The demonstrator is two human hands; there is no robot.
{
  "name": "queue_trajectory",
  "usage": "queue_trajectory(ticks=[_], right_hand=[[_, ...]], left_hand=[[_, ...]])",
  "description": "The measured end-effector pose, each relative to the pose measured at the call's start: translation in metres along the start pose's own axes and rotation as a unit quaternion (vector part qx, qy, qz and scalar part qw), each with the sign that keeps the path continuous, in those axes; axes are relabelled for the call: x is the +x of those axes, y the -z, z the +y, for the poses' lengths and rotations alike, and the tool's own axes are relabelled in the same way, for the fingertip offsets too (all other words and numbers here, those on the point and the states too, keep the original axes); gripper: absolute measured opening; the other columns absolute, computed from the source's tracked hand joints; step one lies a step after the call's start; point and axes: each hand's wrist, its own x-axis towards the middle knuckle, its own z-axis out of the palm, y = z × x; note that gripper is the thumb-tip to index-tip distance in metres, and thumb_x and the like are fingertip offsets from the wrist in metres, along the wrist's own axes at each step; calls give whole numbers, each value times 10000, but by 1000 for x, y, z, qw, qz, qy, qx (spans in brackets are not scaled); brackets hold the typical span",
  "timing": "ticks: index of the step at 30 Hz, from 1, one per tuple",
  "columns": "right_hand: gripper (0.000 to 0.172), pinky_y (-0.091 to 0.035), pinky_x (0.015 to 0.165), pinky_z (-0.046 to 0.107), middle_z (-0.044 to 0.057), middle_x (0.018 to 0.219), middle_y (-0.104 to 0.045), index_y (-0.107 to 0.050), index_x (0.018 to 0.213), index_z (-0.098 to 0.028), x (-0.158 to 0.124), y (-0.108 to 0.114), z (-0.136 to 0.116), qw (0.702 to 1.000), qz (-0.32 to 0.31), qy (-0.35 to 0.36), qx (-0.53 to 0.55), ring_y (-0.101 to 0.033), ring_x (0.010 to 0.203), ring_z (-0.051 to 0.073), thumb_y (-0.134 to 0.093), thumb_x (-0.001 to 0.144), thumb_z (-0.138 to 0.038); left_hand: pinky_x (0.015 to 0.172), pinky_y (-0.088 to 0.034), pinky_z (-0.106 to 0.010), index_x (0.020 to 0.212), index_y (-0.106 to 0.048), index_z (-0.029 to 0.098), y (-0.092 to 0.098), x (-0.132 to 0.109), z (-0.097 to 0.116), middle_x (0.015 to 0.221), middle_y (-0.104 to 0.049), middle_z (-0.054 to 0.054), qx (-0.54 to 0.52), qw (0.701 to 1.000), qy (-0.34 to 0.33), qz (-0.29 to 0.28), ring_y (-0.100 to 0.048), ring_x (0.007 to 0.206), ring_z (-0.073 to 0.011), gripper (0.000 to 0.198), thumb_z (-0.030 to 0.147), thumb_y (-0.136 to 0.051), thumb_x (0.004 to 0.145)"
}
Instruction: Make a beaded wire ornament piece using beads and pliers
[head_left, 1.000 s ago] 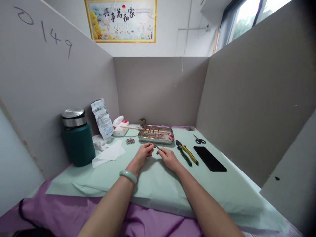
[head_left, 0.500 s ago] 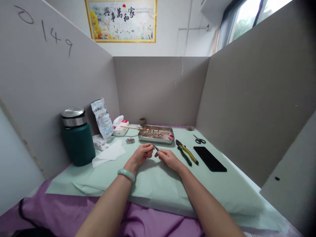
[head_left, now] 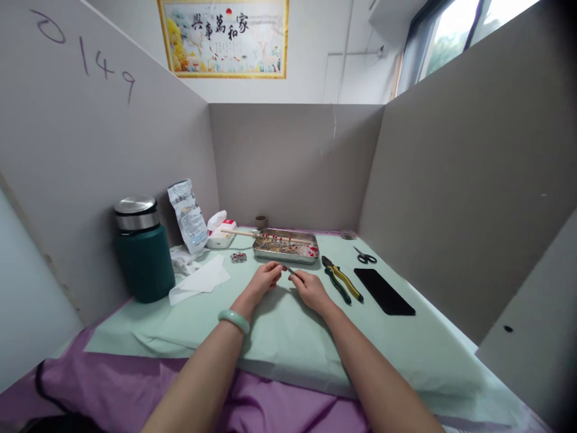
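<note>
Only the head view to go on here, so using the metal tray (head_left: 285, 258) as the landmark. Both hands are just in front of it, above the tabletop (head_left: 283, 337). The left hand (head_left: 267, 275) is in a tight pinch, seemingly on a tiny reddish piece (head_left: 283, 268), too small to identify. The right hand (head_left: 310, 290) is closed around a slim tool (head_left: 291, 271), thin and grey, tip angled toward that pinch. Can't tell if tip and piece actually touch. So both the piece and the tool are in front of the tray, near its front wall.

My guess at the step: close-up fiddly work, tool against piece. I'd say the next move calls for a firm left pinch and small, controlled wrist motion on the right.

Materials-wise: the tray is shiny, shallow and round-cornered, with loose red and gold-looking bits (head_left: 312, 250) inside. A smooth wooden stick (head_left: 237, 232) pokes out past its left end. Left of the tray there's a little glittery red-and-silver heap (head_left: 238, 257); to its right, pliers (head_left: 342, 281) with green-and-yellow grips, then black-handled scissors (head_left: 366, 258). The tabletop cover is pale green, creased and papery-looking.
</note>
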Motion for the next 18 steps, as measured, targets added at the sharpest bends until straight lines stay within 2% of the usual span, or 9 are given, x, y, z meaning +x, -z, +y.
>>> queue_trajectory(ticks=[5, 11, 18], right_hand=[[305, -381, 673, 247, 30, 780, -671, -663, 849, -195, 1, 1, 0, 1000, 8, 4, 12, -580, 736, 171, -408, 920, -347], [299, -347, 634, 247, 24, 728, -624, -626, 782, -189, 2, 0, 2, 999, 39, -20, -17, -552, 702, 166, -408, 917, -344], [273, -333, 644, 244, 24, 739, -614, -614, 778, -191, 1, -2, 2, 998, 35, -5, -48, -547, 710, 160, -425, 920, -326]], left_hand=[[451, -150, -233, 760, -622, 142, 2, 2, -4, 531, -318, 74, -27, 999, 17, -27, -208, 436, -60, 351, 491, -603, 736], [473, -227, -233, 750, -639, 137, 5, 7, -9, 554, -373, 56, -21, 1000, -3, 3, -273, 462, -70, 280, 406, -564, 761], [482, -293, -213, 773, -610, 135, 4, 5, -6, 556, -420, 63, -23, 999, -20, 31, -363, 479, -67, 300, 422, -654, 697]])
